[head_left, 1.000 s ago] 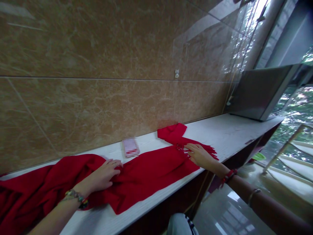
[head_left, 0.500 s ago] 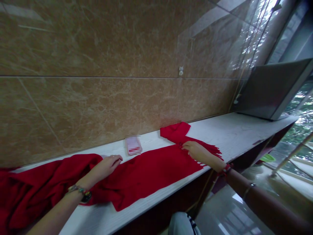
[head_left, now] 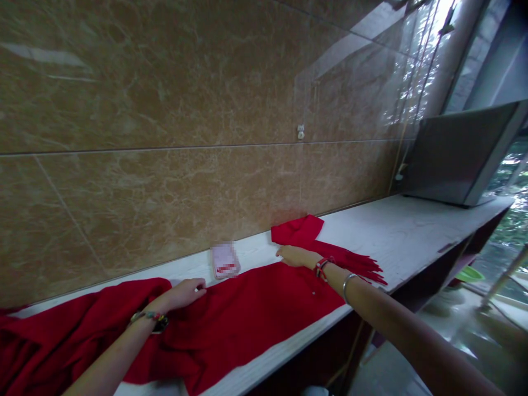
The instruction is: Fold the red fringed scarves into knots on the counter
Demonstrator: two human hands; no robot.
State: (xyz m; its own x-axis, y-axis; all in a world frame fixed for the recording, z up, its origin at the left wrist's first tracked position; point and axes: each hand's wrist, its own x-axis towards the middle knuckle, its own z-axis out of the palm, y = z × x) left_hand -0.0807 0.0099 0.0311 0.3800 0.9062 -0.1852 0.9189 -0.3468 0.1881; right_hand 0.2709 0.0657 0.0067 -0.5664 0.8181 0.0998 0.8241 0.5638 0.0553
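Note:
A long red scarf (head_left: pixel 256 308) lies spread along the white counter, its surface fairly smooth in the middle. My left hand (head_left: pixel 185 292) rests at its far edge, the fingers curled closed on the cloth where it bunches. Farther right, my right hand (head_left: pixel 295 256) pinches the scarf's far edge, the fingertips partly hidden by the hand. Just beyond that wrist lies a fringed red end (head_left: pixel 355 261), and behind it a folded red piece (head_left: pixel 299 230) touches the wall. Heaped red cloth (head_left: pixel 66 330) covers the left of the counter.
A small pinkish packet (head_left: pixel 225 259), partly blurred, sits between the scarf and the brown tiled wall (head_left: pixel 165 203). At the far right of the counter (head_left: pixel 396 225) stands a grey boxy appliance (head_left: pixel 457 154). A green basin (head_left: pixel 468 274) is below, near the window.
My right hand has moved left, from near the fringed end to the scarf's far edge. My left hand stays about where it was. The view has tilted slightly upward.

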